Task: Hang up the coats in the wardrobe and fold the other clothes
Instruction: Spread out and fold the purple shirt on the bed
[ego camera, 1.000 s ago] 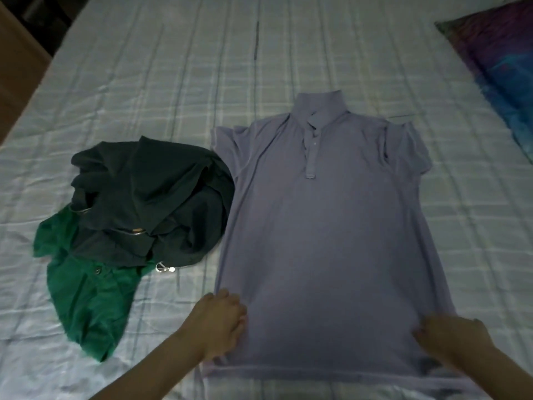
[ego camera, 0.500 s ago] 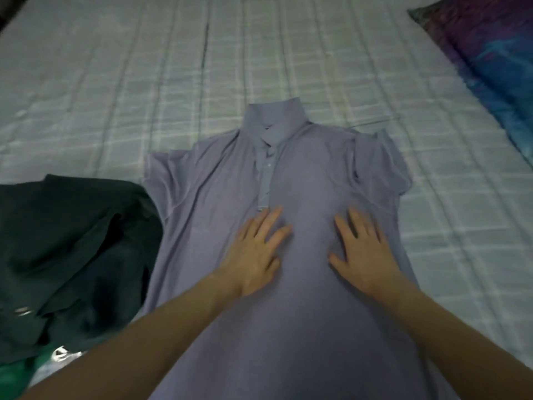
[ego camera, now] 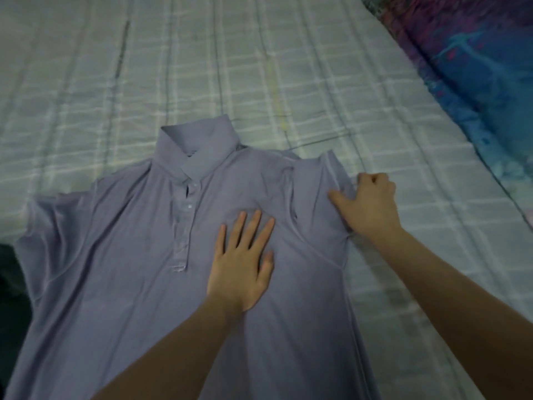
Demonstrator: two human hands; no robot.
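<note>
Shirt: a lilac-grey polo shirt lies front-up and spread flat on the bed, filling the middle and the 7 o'clock part of the view, its hem running out of frame at 6 o'clock.
Collar: the collar points toward 12 o'clock, folded down, with the buttoned placket running from it toward 6 o'clock.
Sleeves: one short sleeve is spread out at 9 o'clock; the other sleeve sits at 2 o'clock from the placket, puckered along its outer edge.
Left hand: the left hand lies palm-down on the chest of the shirt, just at 3 o'clock from the placket, fingers straight and slightly spread, pointing to 12 o'clock; its grip is slack, pressing flat and holding nothing.
Right hand: the right hand is at the outer edge of the 2 o'clock sleeve, thumb on top of the cloth and fingers curled at the sleeve's edge; its grip pinches the sleeve fabric.
Bed cover: a pale checked sheet, wrinkled, under everything.
Pillow: a pillow patterned in blue and purple lies at 1 to 2 o'clock, apart from the shirt.
Dark garment: a strip of dark cloth shows at the frame edge at 8 o'clock, just beside the shirt; too dim to tell more.
</note>
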